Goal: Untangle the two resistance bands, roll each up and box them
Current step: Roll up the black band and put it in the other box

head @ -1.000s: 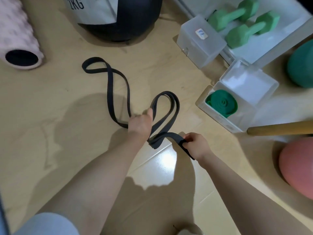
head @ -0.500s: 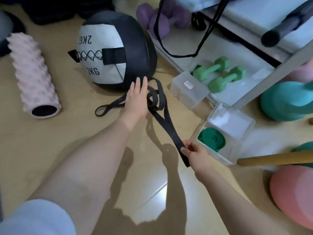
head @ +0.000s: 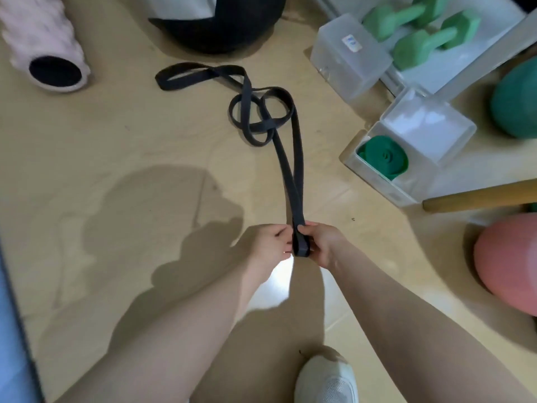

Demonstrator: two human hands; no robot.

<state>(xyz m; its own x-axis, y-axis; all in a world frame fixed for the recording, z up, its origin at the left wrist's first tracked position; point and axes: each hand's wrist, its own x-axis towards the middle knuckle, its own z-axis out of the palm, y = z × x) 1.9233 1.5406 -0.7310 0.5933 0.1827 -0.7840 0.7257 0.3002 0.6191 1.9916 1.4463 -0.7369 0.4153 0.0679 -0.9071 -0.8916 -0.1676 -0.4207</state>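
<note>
Since half a second ago, the left hand [head: 271,245] has been drawn back from beside the medicine ball [head: 220,21] to the near end of the black resistance band [head: 290,158], where the right hand [head: 322,242] already was; the view has also tipped downward.

Task progress, as judged: one band done, one left. The green resistance band [head: 383,157] is seen rolled into a coil and lying inside the open clear box [head: 406,181]. The black band is not yet rolled. It is run out along the floor [head: 116,141] from the hands toward the medicine ball, with several loose loops crossed over one another about midway and a flat end loop lying short of the ball, on the foam roller's [head: 43,48] side. Whether those crossings are a true knot or only overlaps cannot be told. A second clear box [head: 348,56], lid closed, is set beyond the open box, on the medicine ball's side.

Hand pose: both forearms are stretched forward and converge. The folded near end of the black band is pinched by the right thumb and fingers. The left fingers are curled against the same fold from the other side; contact appears likely, though a firm grip cannot be confirmed. Rolling looks about to be started from this end.
</note>
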